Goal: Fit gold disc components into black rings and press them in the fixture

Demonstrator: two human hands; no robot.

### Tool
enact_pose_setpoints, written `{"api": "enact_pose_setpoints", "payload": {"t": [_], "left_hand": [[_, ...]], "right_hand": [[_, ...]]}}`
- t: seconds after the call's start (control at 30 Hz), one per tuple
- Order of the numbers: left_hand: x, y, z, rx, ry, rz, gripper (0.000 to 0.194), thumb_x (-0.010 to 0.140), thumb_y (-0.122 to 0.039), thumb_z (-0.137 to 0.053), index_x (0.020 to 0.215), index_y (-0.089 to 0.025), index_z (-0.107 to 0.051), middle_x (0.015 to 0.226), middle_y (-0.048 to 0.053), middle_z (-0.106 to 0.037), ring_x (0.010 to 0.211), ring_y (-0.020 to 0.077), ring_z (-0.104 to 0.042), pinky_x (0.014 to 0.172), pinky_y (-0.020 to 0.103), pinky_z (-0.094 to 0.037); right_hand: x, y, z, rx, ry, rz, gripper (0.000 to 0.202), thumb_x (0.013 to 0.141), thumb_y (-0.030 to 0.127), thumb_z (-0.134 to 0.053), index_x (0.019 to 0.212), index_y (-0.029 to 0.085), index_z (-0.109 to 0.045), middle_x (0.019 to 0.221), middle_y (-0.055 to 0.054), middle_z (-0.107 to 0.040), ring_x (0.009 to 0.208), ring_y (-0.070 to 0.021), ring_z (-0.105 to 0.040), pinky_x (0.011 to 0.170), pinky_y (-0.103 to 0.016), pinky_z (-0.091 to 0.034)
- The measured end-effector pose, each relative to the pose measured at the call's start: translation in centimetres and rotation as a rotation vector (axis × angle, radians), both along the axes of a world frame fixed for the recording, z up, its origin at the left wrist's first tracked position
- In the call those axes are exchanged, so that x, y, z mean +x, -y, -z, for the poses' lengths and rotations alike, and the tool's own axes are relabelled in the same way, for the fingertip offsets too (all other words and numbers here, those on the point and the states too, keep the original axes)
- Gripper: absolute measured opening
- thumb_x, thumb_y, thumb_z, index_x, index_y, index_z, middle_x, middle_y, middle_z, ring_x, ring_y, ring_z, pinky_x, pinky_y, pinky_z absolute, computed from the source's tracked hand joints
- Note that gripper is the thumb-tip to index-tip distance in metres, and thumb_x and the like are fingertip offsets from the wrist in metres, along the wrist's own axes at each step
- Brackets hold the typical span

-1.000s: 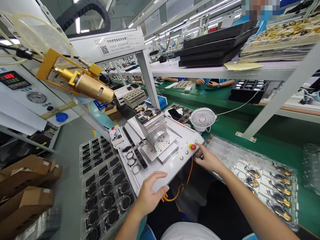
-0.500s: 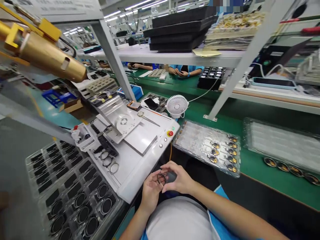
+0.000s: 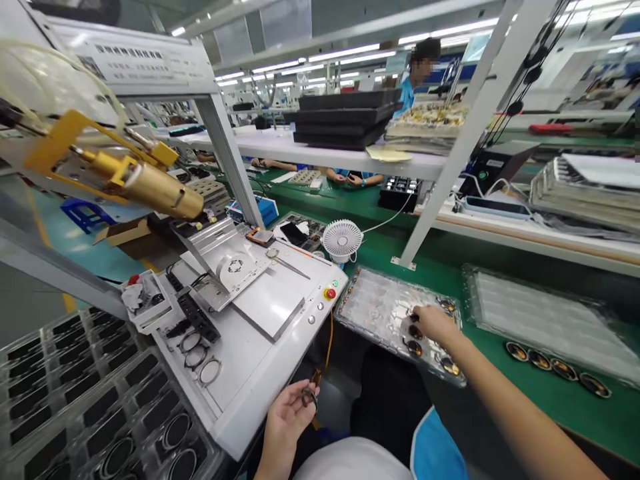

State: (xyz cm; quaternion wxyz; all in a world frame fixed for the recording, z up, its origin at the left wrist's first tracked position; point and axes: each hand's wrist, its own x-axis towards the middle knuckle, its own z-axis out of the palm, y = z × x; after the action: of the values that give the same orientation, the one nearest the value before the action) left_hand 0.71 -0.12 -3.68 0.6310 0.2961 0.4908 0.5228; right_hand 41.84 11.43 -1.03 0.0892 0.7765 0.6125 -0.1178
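Note:
Low in front of me, my left hand [image 3: 286, 419] pinches a dark ring-shaped part [image 3: 309, 400]; a small orange-brown strip [image 3: 316, 377] shows at its upper edge. Out to the right, my right hand [image 3: 436, 325] reaches over a clear plastic tray [image 3: 370, 313]. Its fingertips are closed on a small dark round part [image 3: 415, 316] at the tray, partly covered by the fingers. Close by in the same tray lie several round parts with orange faces, one of them a nearer round part [image 3: 414, 347].
To the left stands a white machine bed [image 3: 260, 393] with a red button [image 3: 329, 293], loose rings [image 3: 209, 371] and tweezers [image 3: 293, 267]. Black parts fill trays [image 3: 145, 407] at lower left. A white fan [image 3: 343, 241] and a second clear tray [image 3: 530, 307] rest on the green bench.
My right hand has left the ring-shaped part and moved right to the clear tray. My left hand keeps the ring-shaped part, slightly lower. The view has tilted up.

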Motion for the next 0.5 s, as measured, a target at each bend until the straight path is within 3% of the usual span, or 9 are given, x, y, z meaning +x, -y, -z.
{"api": "enact_pose_setpoints", "payload": {"t": [0.23, 0.4, 0.5], "left_hand": [[1.5, -0.9, 1.2, 0.056, 0.005, 0.011, 0.055, 0.056, -0.045, -0.096, 0.099, -0.016, -0.078, 0.101, 0.017, -0.080, 0.097, 0.0345, -0.077, 0.092, 0.046, -0.060], [1.0, -0.7, 1.6, 0.052, 0.013, 0.030, 0.058, 0.056, -0.047, -0.096, 0.100, -0.015, -0.077, 0.103, 0.018, -0.080, 0.100, 0.0367, -0.076, 0.096, 0.050, -0.058], [0.2, -0.5, 1.3, 0.044, 0.031, 0.065, 0.055, 0.060, -0.045, -0.095, 0.103, -0.016, -0.076, 0.103, 0.017, -0.079, 0.101, 0.0350, -0.076, 0.099, 0.049, -0.056]], "right_hand": [[-0.2, -0.4, 1.3, 0.025, 0.016, -0.099, 0.030, 0.082, -0.003, -0.055, 0.101, 0.008, -0.076, 0.102, -0.023, -0.073, 0.096, -0.0301, -0.071, 0.078, -0.031, -0.045], [0.1, -0.5, 0.7, 0.111, -0.084, -0.046, 0.031, 0.080, -0.005, -0.052, 0.100, 0.002, -0.075, 0.098, -0.028, -0.072, 0.095, -0.0346, -0.070, 0.081, -0.036, -0.047], [-1.1, -0.4, 0.0, 0.188, -0.214, -0.002, 0.036, 0.085, 0.001, -0.050, 0.115, 0.003, -0.071, 0.095, -0.023, -0.073, 0.090, -0.0301, -0.071, 0.081, -0.036, -0.049]]}}
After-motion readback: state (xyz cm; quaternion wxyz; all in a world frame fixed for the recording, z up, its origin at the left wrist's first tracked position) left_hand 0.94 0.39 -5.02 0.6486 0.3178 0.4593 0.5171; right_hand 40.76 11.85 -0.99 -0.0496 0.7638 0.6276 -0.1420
